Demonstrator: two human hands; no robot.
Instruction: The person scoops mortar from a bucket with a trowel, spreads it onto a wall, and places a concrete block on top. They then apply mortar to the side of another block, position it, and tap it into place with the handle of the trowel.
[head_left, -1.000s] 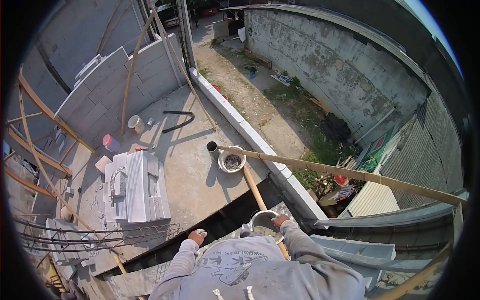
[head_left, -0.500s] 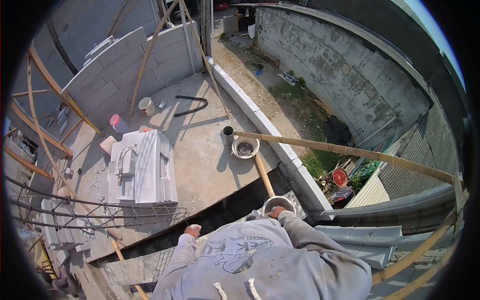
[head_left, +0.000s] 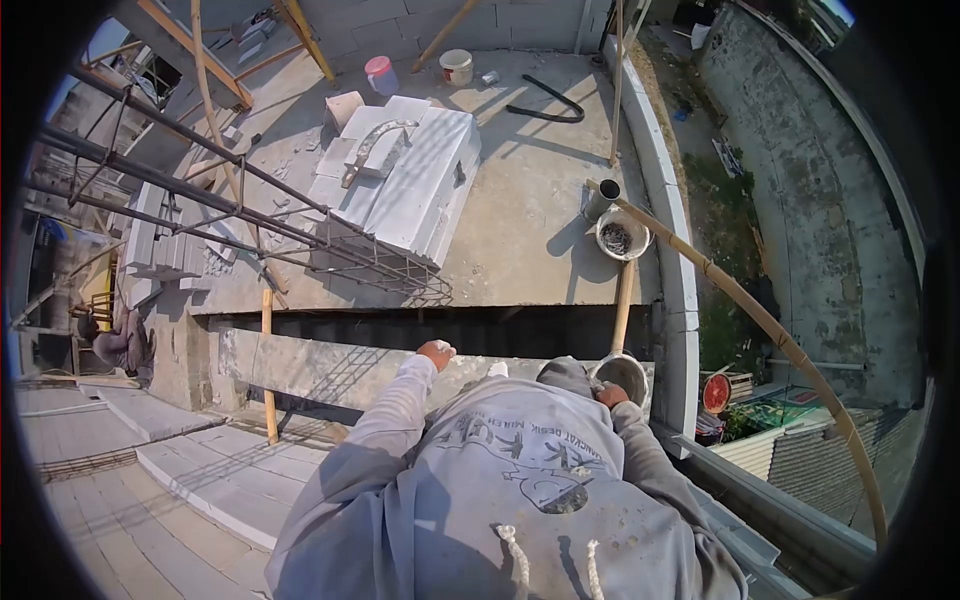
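Note:
My right hand is closed on the near rim of a mortar-stained bucket, close by my right side. A wooden pole runs from that bucket toward a second white bucket with dark, small pieces inside. My left hand is held out to the left, above a grey concrete beam. Its fingers are curled, with something whitish at the tips; what they hold, if anything, is too small to name.
A stack of white blocks carries a curved-handled tool. A rebar cage juts in from the left. Between floor and beam lies a dark gap. A bamboo pole slants along the right. A crouching person is far left.
My view has swung left and down, so the block stack and buckets sit farther right and higher. My right hand stays at the bucket; my left hand remains curled, held out over the beam.

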